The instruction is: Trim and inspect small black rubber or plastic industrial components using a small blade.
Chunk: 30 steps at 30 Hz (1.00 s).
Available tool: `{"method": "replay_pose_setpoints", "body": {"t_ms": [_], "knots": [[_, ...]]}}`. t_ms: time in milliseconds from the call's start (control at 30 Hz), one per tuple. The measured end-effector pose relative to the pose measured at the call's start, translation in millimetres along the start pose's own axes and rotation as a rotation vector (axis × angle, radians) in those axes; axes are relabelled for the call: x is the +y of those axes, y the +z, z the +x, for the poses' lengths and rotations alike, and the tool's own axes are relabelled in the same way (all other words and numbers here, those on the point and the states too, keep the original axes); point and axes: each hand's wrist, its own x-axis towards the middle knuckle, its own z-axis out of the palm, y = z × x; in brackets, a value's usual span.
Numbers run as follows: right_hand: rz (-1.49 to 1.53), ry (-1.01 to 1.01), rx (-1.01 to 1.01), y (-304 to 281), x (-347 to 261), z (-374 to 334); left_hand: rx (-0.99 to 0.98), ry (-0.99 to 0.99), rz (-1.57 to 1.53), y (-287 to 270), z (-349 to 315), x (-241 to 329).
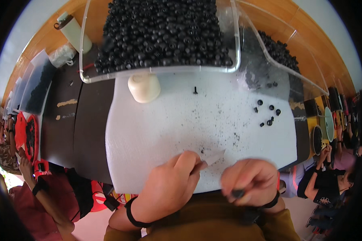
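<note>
My left hand (171, 184) is closed around a small knife, whose pointed pale blade (214, 157) sticks out to the right over the white sheet (161, 132). Close beside it, my right hand (253, 180) pinches a small round black part (238, 193) between thumb and fingers; motion blurs this hand somewhat. Dark crumbs (235, 138) are scattered over the sheet ahead of the blade. Farther off, a single black stemmed piece (195, 90) stands on the sheet, and several small black parts (272, 107) lie loose to the right.
A clear bin (161, 70) full of black parts stands at the far side, next to a second clear bin (287, 66). A cream rounded cup-like object (144, 87) sits before it. A bottle (74, 34) is far left. Other people work on both sides.
</note>
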Motion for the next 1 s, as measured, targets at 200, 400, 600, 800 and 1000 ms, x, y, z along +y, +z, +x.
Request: {"method": "replay_pose_setpoints", "body": {"t_ms": [200,400,600,800,1000], "knots": [[-0.708,-0.487,0.734,-49.3,-75.1,42.8,-0.160,-0.200,-0.526,-21.8,-5.8,-10.8],[-1.428,-0.455,0.893,-83.3,-111.4,82.2,-0.249,-0.295,-0.784,-20.7,0.0,-24.9],[-1.745,-0.451,0.122,-39.9,-57.3,132.8,-0.299,-0.390,-1.116,-32.4,0.9,-30.2],[-1.675,-0.391,0.102,-56.4,-23.3,153.2,-0.324,-0.358,-1.161,-30.3,1.8,-32.3],[-1.490,-0.357,0.098,-55.2,-25.0,149.3,-0.364,-0.349,-1.137,-29.9,1.1,-37.5]]}}
